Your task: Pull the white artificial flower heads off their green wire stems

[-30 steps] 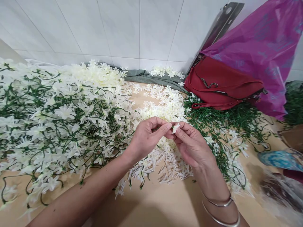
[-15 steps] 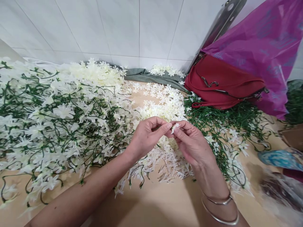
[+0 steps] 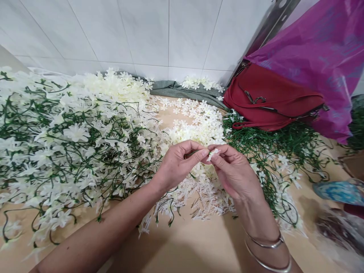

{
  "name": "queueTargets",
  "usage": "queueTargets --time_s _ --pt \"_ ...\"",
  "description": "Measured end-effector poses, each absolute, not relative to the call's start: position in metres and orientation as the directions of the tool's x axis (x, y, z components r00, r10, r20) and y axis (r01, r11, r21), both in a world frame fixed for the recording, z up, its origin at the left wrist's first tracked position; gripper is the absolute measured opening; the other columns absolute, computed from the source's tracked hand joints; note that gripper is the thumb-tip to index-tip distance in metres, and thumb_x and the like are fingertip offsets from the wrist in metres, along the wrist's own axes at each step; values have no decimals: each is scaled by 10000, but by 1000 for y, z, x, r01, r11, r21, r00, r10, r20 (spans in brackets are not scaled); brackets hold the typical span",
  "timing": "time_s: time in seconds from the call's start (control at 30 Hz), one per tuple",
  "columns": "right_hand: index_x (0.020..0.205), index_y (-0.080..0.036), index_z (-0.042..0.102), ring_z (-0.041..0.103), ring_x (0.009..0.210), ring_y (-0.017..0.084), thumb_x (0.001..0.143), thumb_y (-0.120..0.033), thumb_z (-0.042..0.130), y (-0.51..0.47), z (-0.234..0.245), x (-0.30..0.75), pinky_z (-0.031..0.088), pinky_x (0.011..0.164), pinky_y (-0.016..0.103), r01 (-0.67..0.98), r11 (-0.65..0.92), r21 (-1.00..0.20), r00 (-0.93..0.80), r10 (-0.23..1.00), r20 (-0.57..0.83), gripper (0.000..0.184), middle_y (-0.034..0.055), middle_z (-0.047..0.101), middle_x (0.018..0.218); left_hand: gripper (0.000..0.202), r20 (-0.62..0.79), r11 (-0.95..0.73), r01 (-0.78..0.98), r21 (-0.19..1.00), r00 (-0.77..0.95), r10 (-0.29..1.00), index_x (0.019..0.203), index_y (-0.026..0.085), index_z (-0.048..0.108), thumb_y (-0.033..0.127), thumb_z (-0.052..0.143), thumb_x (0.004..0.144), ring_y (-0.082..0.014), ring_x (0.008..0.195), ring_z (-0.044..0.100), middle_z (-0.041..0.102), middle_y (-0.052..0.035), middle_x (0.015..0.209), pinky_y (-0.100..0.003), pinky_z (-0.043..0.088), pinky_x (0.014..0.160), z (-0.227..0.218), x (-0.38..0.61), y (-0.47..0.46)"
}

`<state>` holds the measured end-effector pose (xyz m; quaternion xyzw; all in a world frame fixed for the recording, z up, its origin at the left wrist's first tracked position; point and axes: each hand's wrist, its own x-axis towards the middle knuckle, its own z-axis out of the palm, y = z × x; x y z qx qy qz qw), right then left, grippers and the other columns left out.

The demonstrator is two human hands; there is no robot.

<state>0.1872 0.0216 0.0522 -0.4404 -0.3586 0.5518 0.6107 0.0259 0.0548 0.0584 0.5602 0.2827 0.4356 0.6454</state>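
Over the middle of the table my left hand [image 3: 182, 163] and my right hand [image 3: 234, 167] meet at the fingertips. Between them is a small white artificial flower [image 3: 212, 154]. My right thumb and fingers pinch its petals. A green stem shows partly inside my left hand, whose thumb and forefinger are closed on it; most of it is hidden. Below and behind the hands lie loose white blossoms [image 3: 196, 132] and a scatter of thin white stamen pieces [image 3: 209, 199].
A large heap of white flowers on green stems [image 3: 76, 148] fills the left. On the right are bare green stems [image 3: 256, 146], a red handbag [image 3: 275, 96], a purple plastic bag [image 3: 321, 53] and a blue patterned item [image 3: 338, 192]. Behind, a grey-green cloth [image 3: 176, 90] lies along the tiled wall.
My right hand has shifted slightly to the right, and more of the flower shows between the fingertips. My left hand has hardly moved.
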Motion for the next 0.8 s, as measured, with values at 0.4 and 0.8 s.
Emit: queueTargets --time_s 0.4,0.8 --pt "671 -220 718 601 704 90 569 -347 993 27 45 191 522 715 221 -388 -97 -917 106 983 -149 320 -21 706 821 211 51 58 -223 973 452 890 847 133 692 329 739 912 -141 787 694 742 -44 791 -301 558 855 52 31 53" --pt "857 -243 713 589 734 149 875 -343 761 -8 85 203 467 692 276 379 69 -923 -28 998 63 112 -3 669 789 187 149 -72 -214 974 368 918 954 182 755 364 736 917 -97 713 634 737 -37 921 -218 506 661 107 -17 73"
